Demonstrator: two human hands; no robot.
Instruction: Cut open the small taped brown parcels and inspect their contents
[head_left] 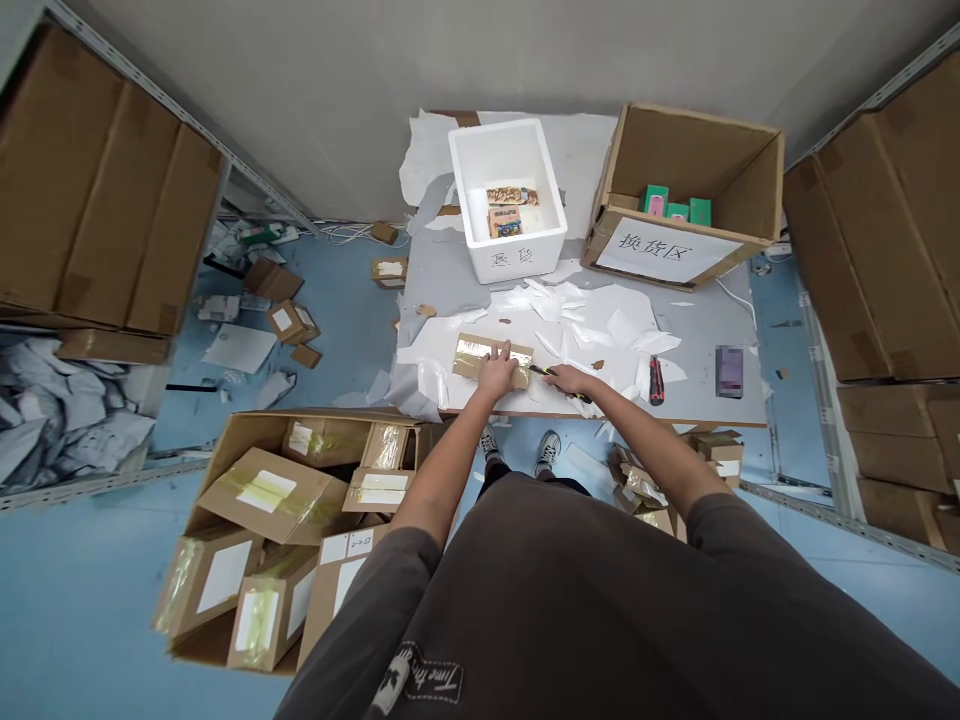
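A small taped cardboard box (469, 358) lies on the table near its front edge. My left hand (496, 373) rests on top of the box, fingers spread across its surface. In my right hand (568, 380) is a yellow-and-black utility knife (541, 371), its front end pointing left at the right end of the box. Whether the blade touches the cardboard is too small to make out. Torn white paper (555, 310) lies around and behind the box.
Behind stand a white foam bin (517, 255) and an open carton (679, 250) with green boxes inside. A red-and-black tool (656, 380) and a purple, blurred rectangular item (729, 371) lie to the right. A large carton (217, 440) of parcels stands front left.
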